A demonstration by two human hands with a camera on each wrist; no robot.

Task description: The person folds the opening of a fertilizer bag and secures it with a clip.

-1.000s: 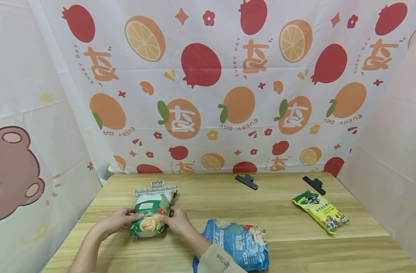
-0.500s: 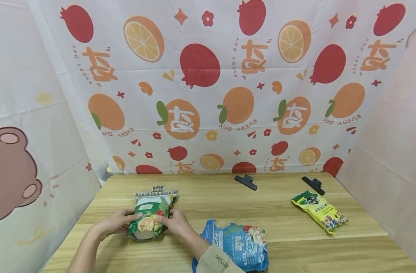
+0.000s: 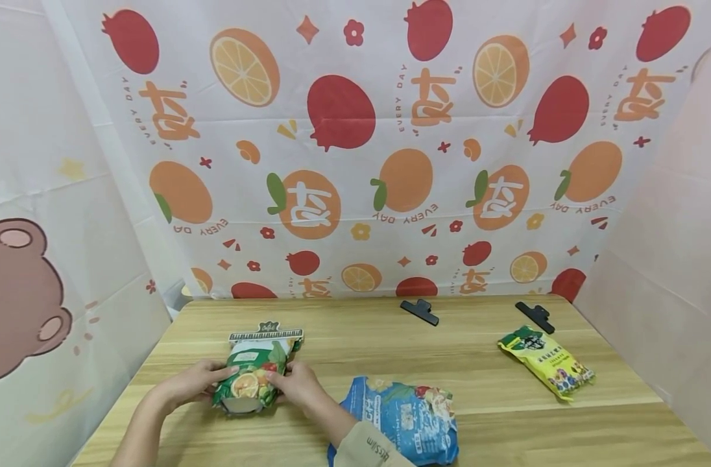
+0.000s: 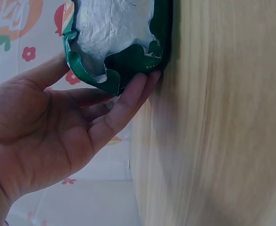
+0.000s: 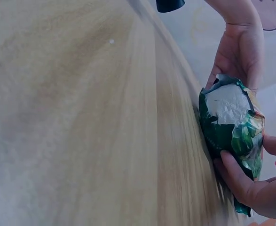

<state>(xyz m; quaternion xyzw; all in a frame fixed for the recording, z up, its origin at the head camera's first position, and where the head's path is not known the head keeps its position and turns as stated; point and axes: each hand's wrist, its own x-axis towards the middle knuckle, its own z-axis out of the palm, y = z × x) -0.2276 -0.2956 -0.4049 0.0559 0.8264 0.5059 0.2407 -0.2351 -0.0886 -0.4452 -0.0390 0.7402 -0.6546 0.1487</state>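
A green snack-style bag [image 3: 252, 377] printed with fruit and vegetables stands at the left of the table, its top edge held by a pale sealing clip [image 3: 266, 335] with a ruler-like pattern. My left hand [image 3: 194, 384] grips the bag's left side, thumb on the front. On the opposite side my right hand [image 3: 300, 385] holds it between thumb and fingers. The left wrist view shows the bag's crinkled silvery bottom [image 4: 116, 30], low against the table surface. Both hands flank that end in the right wrist view, where fingers [image 5: 234, 174] press the green wrapper.
A blue bag [image 3: 410, 421] lies near the front, partly under the right sleeve [image 3: 373, 446]. Farther right is a yellow bag [image 3: 547, 362], beside a black clip [image 3: 535, 316]. Another black clip [image 3: 420, 312] lies at the table's back edge. Printed curtains [image 3: 355, 194] enclose the table.
Both hands have drawn the green bag slightly toward me and left. Its bottom has tipped up, showing more of its pale end. The clip on top has moved along with it.
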